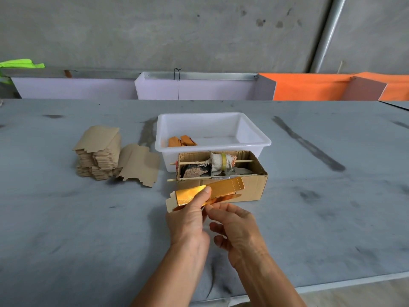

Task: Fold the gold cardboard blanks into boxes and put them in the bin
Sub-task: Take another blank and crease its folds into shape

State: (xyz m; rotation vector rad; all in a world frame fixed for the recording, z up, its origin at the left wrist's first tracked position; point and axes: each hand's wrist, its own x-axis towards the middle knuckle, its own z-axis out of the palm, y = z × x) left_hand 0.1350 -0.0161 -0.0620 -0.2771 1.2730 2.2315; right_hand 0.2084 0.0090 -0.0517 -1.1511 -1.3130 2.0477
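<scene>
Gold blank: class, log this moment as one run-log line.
stage: folding | gold blank: held above table | left hand: grips it | right hand: fingertips at its underside | bin: folded boxes inside

A grey, smudged tabletop runs to a bare concrete wall. Lilac panels and orange panels line its far edge.

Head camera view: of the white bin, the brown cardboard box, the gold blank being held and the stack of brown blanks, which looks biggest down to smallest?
1. White bin
2. Brown cardboard box
3. Stack of brown blanks and gold blank: look alike; the blank is nearer, so unsure.
</scene>
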